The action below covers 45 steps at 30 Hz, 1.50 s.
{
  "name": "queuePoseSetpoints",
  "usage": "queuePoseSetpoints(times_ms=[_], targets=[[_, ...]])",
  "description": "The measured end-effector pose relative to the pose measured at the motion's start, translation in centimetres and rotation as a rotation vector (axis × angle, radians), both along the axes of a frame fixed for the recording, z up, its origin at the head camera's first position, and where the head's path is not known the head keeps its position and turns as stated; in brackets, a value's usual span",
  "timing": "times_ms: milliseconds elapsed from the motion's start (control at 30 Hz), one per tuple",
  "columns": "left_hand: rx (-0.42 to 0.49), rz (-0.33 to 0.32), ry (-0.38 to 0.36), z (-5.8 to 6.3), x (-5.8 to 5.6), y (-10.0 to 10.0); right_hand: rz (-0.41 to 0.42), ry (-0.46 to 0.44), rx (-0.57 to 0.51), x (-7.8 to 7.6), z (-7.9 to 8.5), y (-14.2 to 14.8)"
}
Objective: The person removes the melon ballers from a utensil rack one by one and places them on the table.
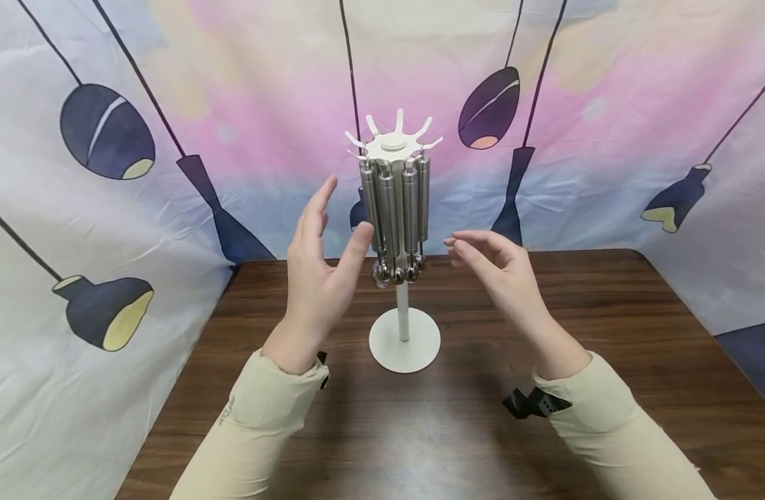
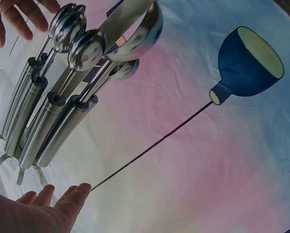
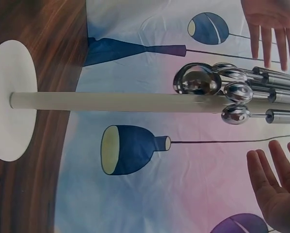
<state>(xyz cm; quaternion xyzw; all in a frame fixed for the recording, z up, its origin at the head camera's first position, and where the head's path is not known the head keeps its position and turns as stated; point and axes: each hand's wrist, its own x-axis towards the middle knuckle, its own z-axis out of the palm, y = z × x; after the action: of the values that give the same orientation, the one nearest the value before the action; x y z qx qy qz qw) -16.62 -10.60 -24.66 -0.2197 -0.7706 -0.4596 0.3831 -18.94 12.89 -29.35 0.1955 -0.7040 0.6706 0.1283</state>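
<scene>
A white stand [image 1: 404,357] with a round base and a spoked hook top [image 1: 391,144] stands upright on the table. From its hooks hang several metal scoops [image 1: 390,208] with thick cylindrical handles and shiny round bowls, which point down. My left hand [image 1: 323,278] is raised left of the scoops, fingers straight and thumb apart, its thumb tip overlapping a handle in the head view. To their right, my right hand [image 1: 506,274] hovers with fingers loosely bent and nothing held. In the right wrist view the round bowls [image 3: 238,91] hang beside the white pole [image 3: 125,102].
The dark wooden table [image 1: 407,430] reaches back to a fabric backdrop [image 1: 264,90] printed with hanging lamps, which also runs along the sides. Black straps [image 1: 535,403] sit at the cuffs of the light sleeves [image 1: 589,403].
</scene>
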Motion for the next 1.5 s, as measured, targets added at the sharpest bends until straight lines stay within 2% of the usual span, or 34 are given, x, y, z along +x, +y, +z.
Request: queuePoseSetpoints(times_ms=[133, 233, 367, 533, 767, 967, 1200, 1500], targets=[[0.000, 0.013, 0.007, 1.0, -0.6, 0.3, 0.007, 0.018, -0.004, -0.4, 1.0, -0.5], [0.031, 0.013, -0.001, 1.8, -1.1, 0.7, 0.014, 0.030, 0.002, -0.8, 1.5, -0.9], [0.082, 0.008, -0.022, 2.8, -1.5, 1.4, 0.016, 0.045, 0.033, -1.3, 2.0, -1.3], [0.084, 0.033, -0.024, 3.6, -1.9, 2.1, 0.016, 0.060, 0.043, -2.1, 2.4, -1.9], [0.059, 0.065, -0.035, 4.0, -2.6, 2.5, 0.004, 0.084, 0.037, -2.6, 2.7, -2.5], [0.074, 0.053, -0.059, 4.4, -3.1, 2.7, -0.011, 0.115, 0.082, -3.0, 3.0, -2.7], [0.118, 0.034, -0.053, 4.6, -3.5, 2.6, 0.014, 0.119, 0.116, -3.1, 3.5, -2.7], [0.082, 0.065, -0.029, 4.7, -3.5, 2.5, 0.005, 0.138, 0.100, -3.0, 4.2, -2.5]])
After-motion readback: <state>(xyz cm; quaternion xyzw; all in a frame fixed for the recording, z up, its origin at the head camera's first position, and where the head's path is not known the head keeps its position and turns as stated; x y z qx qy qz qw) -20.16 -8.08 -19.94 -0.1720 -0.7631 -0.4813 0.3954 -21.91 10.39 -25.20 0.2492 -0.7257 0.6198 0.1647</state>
